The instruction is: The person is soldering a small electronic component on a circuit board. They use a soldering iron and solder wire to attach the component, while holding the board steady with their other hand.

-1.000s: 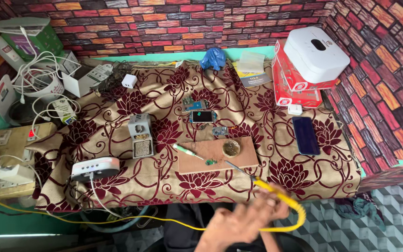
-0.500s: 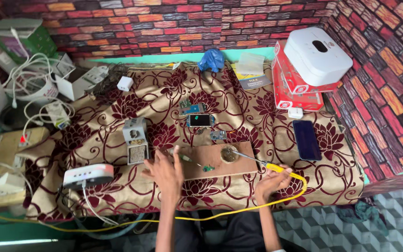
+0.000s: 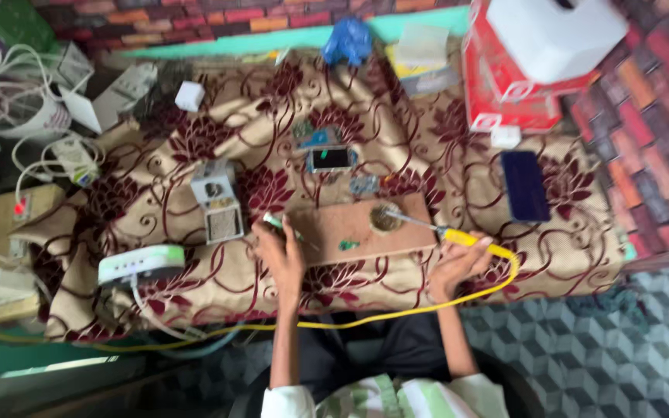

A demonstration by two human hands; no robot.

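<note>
On the left of the table [image 3: 195, 310] lie white cables [image 3: 9, 85], a white box with a green edge [image 3: 141, 263] and a small grey box [image 3: 217, 203], and far right are a dark phone [image 3: 525, 186] and a red and white box [image 3: 520, 93]. The left hand [image 3: 280, 255] is closed on a small green tool [image 3: 276, 223] at the left end of the wooden board [image 3: 358, 228]. The right hand [image 3: 458, 263] grasps the yellow soldering iron [image 3: 466, 240], its tip resting in the little round tin [image 3: 385, 218] on the board
</note>
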